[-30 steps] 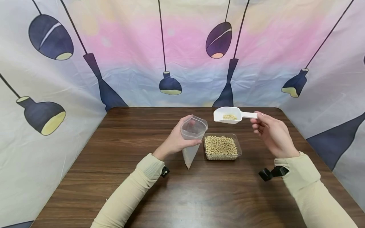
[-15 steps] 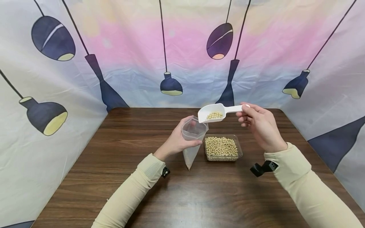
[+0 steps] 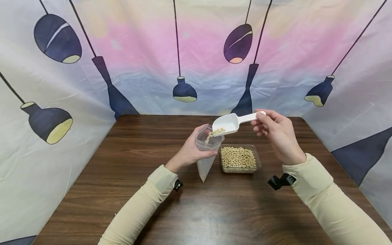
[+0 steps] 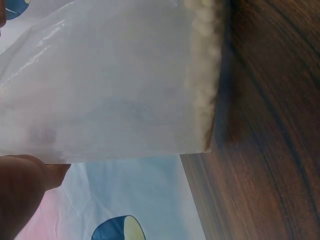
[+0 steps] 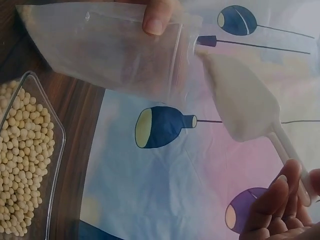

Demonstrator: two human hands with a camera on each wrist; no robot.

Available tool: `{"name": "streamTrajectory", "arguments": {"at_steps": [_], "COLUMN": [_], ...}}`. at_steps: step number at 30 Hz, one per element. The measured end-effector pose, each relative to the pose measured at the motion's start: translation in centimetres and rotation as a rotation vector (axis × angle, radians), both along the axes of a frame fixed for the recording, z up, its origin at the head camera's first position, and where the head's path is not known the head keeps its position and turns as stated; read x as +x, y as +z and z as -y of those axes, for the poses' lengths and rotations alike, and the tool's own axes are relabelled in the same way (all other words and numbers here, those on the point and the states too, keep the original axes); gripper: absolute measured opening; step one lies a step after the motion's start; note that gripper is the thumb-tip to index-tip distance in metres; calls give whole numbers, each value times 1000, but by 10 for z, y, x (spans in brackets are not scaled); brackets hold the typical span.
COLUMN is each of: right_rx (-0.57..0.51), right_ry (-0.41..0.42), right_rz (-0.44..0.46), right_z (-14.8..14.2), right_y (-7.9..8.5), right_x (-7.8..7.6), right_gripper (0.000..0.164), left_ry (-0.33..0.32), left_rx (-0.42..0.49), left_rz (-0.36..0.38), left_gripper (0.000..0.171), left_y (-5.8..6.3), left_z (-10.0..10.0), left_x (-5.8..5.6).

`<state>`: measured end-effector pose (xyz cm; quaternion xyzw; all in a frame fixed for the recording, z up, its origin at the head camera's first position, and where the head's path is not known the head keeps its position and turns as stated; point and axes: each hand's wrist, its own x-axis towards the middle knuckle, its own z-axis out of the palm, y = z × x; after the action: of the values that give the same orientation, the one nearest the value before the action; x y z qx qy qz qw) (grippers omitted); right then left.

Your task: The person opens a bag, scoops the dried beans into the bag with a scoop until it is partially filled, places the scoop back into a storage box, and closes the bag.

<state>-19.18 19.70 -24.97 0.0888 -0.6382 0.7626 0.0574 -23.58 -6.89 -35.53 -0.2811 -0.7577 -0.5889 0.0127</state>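
My left hand (image 3: 193, 149) grips a clear zip bag (image 3: 206, 165) near its top, thumb in front, and its mouth gapes upward. In the left wrist view a layer of soybeans (image 4: 204, 75) lies along the bottom of the bag. My right hand (image 3: 280, 136) pinches the handle of a white plastic scoop (image 3: 229, 123). The scoop tilts down to the left with its lip over the bag's mouth, and soybeans (image 3: 211, 134) slide off it into the bag. The right wrist view shows the underside of the scoop (image 5: 245, 100) against the bag's opening.
A clear plastic box (image 3: 258, 165) of soybeans stands on the wooden table (image 3: 196, 211), just right of the bag. Behind the table hangs a cloth (image 3: 147, 92) printed with lamps. A black wrist camera (image 3: 280, 182) sits on my right sleeve.
My right hand has carried the scoop leftward from above the box to the bag's mouth, then tipped it, so soybeans run out. My left hand and the bag have stayed almost still.
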Motion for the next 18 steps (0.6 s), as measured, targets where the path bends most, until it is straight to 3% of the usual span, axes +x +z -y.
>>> {"name": "streamTrajectory", "arguments": {"at_steps": [10,18], "right_rx": [25,-20], "right_ry": [-35,-204], "right_rz": [-70,-139], "right_z": [3,-24], "right_y": [3,-4], "right_x": [2,-1], "right_gripper": [23,13], "left_ry": [4,-7], "left_rx": [-8,35], "left_rz": [4,21], "left_gripper": [91,91], "left_y": [2,2], "left_z": [2,5], "left_x": [1,2]}}
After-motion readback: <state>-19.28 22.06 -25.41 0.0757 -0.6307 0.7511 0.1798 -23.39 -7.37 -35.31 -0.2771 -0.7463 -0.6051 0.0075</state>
